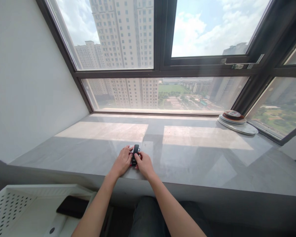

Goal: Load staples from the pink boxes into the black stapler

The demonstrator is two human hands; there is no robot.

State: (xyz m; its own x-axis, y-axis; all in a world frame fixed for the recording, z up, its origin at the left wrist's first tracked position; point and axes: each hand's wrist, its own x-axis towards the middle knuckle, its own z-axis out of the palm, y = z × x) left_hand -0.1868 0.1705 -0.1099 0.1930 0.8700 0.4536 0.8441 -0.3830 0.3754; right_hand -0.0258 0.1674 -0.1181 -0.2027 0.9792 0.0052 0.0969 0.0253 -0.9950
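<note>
On the grey stone sill, a small, long black object [135,155] stands between my hands, with a rounded top end and pale marks near its lower end. I cannot make out its kind. My right hand [144,164] grips its right side, with the thumb across its front. A small silvery part shows at its right edge. My left hand [123,160] is at its left side, fingers bent and together against it. A bit of red and white shows under the left fingertips; the rest of that piece is hidden.
The grey sill [187,161] runs under the window, with sunlit patches. A stack of plates or round discs [236,121] sits in the right corner. Below the sill's front edge, at left, a white perforated basket [43,186] holds a black phone-like slab [72,206].
</note>
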